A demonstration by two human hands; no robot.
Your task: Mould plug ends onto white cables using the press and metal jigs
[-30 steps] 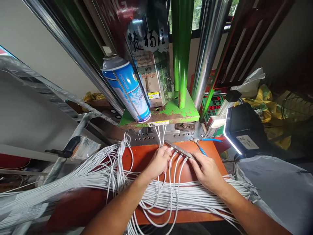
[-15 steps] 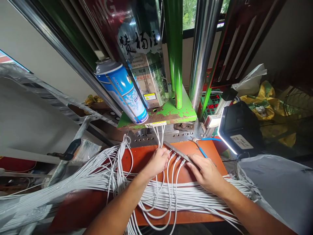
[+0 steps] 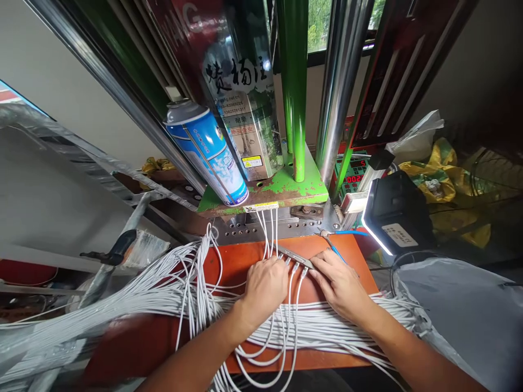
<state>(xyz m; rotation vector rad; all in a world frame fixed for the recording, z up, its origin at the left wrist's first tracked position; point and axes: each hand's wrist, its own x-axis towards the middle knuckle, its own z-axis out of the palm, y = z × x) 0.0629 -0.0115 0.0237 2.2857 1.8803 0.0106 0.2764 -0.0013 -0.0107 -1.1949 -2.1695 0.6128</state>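
A narrow metal bar [image 3: 297, 256] with several white cable plugs [image 3: 303, 272] along its near edge lies across the middle of the orange board [image 3: 241, 260]. My right hand [image 3: 337, 283] pinches the bar's right end between thumb and fingers. At its left part, my left hand [image 3: 267, 283] is closed with curled fingers over the plugs; its fingertips and what they grip are hidden. White cables [image 3: 322, 332] run from the plugs down over a thick bundle in front of me. Behind my left hand, several thin white cables [image 3: 265, 228] come out from under the green press plate [image 3: 294, 188].
A blue spray can [image 3: 208, 155] stands on the press plate's left side. Blue-handled cutters [image 3: 335, 247] lie behind my right hand. A lit black lamp [image 3: 398, 215] and a control panel [image 3: 354, 169] with red digits are at right. More cables hang left.
My left hand has moved slightly right and turned over the bar's left plugs. The bar has shifted a little toward me. The panel's red digits have changed.
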